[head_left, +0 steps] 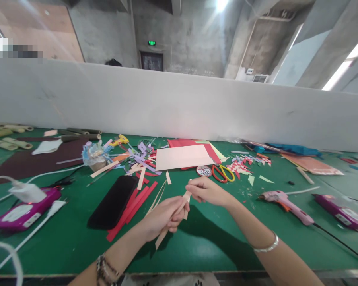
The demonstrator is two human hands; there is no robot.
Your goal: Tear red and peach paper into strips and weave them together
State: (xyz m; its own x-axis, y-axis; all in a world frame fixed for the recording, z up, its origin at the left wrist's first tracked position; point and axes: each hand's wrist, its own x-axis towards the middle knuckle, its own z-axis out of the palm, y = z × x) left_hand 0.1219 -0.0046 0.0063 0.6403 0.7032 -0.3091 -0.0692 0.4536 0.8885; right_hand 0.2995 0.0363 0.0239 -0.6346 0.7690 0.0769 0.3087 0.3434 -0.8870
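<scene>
My left hand (167,214) is closed around pale peach paper strips (161,238), whose ends stick out below and above the fingers. My right hand (204,190) pinches the upper end of a strip just above the left one. Thin pale strips (157,198) lie left of my hands on the green table. Red paper strips (137,206) rest beside a black phone (113,202). Beyond my hands are a pale paper sheet (183,157), scissors (226,173) with red and yellow handles, and a round case (203,171) of small beads or pins.
A pink glue gun (288,204) and a purple power strip (341,210) lie to the right. Another purple power strip (26,210) with white cables sits left. Paper scraps (141,153), a decorated pot (98,157) and bamboo pieces (12,143) stand toward the white partition (167,103).
</scene>
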